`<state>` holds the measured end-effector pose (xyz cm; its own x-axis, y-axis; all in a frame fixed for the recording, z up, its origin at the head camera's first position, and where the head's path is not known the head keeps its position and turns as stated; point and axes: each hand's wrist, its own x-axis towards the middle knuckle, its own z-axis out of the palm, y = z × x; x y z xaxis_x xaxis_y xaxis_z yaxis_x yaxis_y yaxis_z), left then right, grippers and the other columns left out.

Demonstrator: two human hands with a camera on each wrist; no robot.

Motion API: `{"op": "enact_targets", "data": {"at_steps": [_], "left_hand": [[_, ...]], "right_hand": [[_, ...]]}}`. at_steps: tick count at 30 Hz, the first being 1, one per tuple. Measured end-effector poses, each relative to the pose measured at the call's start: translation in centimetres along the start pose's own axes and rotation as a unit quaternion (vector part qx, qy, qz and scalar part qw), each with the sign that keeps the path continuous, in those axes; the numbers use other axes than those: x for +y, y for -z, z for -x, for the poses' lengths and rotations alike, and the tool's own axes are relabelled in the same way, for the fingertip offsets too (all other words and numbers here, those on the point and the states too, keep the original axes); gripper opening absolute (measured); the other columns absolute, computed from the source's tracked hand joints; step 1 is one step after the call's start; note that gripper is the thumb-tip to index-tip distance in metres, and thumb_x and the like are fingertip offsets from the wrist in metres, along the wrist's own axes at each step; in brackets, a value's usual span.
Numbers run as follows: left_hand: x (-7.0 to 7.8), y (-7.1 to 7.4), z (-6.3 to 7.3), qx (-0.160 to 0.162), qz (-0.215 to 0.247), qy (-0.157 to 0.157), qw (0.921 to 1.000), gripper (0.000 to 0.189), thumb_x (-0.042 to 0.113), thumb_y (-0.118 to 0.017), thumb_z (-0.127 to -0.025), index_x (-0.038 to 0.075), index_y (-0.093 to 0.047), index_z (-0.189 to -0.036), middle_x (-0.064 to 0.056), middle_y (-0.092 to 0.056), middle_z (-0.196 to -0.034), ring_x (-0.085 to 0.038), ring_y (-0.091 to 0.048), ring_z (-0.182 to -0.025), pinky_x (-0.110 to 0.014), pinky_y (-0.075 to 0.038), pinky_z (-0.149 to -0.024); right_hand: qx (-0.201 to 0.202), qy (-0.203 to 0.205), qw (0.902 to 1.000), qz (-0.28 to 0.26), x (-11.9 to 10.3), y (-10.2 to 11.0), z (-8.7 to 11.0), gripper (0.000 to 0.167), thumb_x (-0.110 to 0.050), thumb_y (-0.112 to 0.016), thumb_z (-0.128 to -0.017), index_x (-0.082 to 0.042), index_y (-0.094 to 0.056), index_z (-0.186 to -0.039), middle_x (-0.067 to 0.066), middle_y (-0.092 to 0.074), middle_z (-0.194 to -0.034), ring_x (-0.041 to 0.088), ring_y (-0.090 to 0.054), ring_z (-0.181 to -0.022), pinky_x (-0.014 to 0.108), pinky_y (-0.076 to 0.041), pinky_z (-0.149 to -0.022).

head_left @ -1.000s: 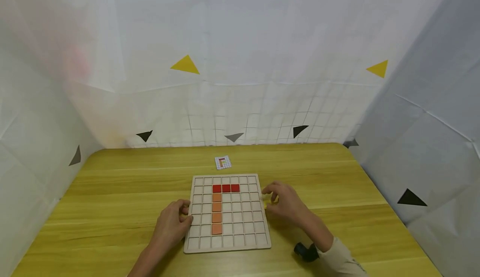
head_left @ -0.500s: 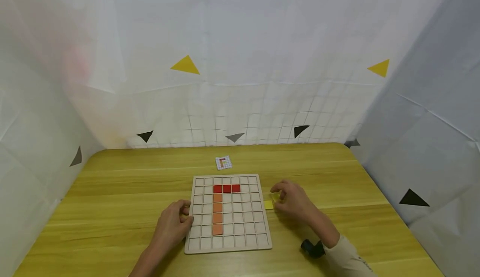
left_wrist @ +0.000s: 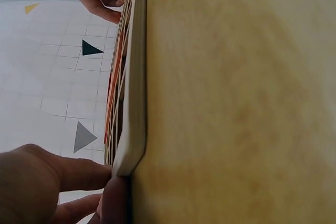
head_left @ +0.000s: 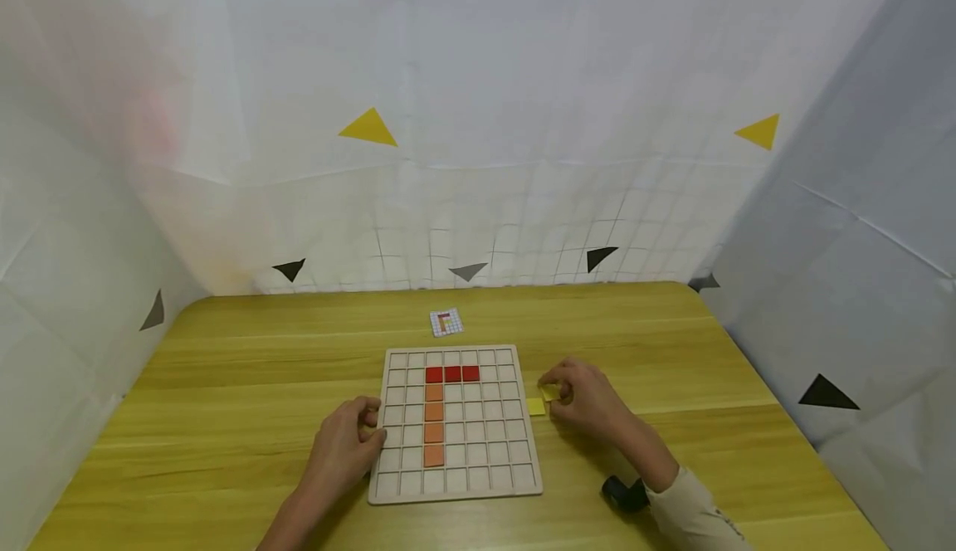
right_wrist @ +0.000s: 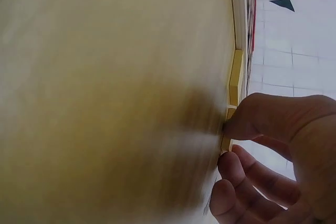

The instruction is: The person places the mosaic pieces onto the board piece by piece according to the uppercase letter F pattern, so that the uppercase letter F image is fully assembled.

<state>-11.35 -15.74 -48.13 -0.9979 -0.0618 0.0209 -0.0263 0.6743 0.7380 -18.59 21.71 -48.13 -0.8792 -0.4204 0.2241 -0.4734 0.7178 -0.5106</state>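
A square wooden grid board (head_left: 485, 480) lies on the table, carrying three red tiles (head_left: 451, 374) in a row and several orange tiles (head_left: 434, 432) in a column below the leftmost red one. My left hand (head_left: 342, 441) holds the board's left edge with thumb and fingers. Beyond the right edge, my right hand (head_left: 590, 402) pinches a yellow tile (right_wrist: 227, 141) between thumb and fingertips, low at the tabletop. Between that tile and the board lies another yellow tile (head_left: 536, 407), also seen in the right wrist view.
Behind the board is a small card (head_left: 446, 322) printed with a red and orange pattern on a grid. A black object (head_left: 624, 494) is by the right sleeve. White sheets with triangles enclose the wooden table (head_left: 224, 368) at the back and sides.
My right hand has moved slightly right, away from the board, uncovering one yellow tile; its fingers have closed around another. The left hand has stayed at the board's edge.
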Motion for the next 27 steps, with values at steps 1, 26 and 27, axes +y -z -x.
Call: {"op": "enact_targets", "data": {"at_steps": [1,26,27], "left_hand": [[0.0,0.01,0.01,0.001,-0.001,0.0,1.0,0.035,0.003,-0.074,-0.083,0.001,-0.066,-0.118,-0.003,-0.06,-0.093,-0.013,-0.057,-0.075,-0.031,-0.049,-0.067],[0.12,0.08,0.09,-0.001,0.002,0.002,1.0,0.036,0.003,-0.074,-0.084,0.0,-0.066,-0.118,-0.004,-0.06,-0.093,-0.013,-0.058,-0.075,-0.031,-0.05,-0.067],[0.12,0.1,0.09,-0.002,0.003,0.002,1.0,0.036,0.003,-0.074,-0.084,0.0,-0.066,-0.119,-0.004,-0.06,-0.094,-0.013,-0.058,-0.076,-0.032,-0.05,-0.067]], "right_hand": [[-0.002,0.0,1.0,0.002,0.01,0.0,-0.02,0.035,0.002,-0.075,-0.073,-0.011,-0.076,-0.105,0.001,-0.062,-0.097,0.012,-0.051,-0.071,0.027,-0.044,-0.061],[-0.014,0.012,0.9996,-0.021,0.33,0.33,0.23,0.029,0.003,-0.076,-0.073,-0.009,-0.074,-0.099,0.001,-0.061,-0.091,0.008,-0.053,-0.068,0.026,-0.046,-0.06],[-0.014,0.014,0.9996,-0.022,0.35,0.32,0.26,0.029,0.003,-0.076,-0.073,-0.009,-0.074,-0.099,0.001,-0.06,-0.091,0.008,-0.053,-0.068,0.026,-0.046,-0.06]]}}
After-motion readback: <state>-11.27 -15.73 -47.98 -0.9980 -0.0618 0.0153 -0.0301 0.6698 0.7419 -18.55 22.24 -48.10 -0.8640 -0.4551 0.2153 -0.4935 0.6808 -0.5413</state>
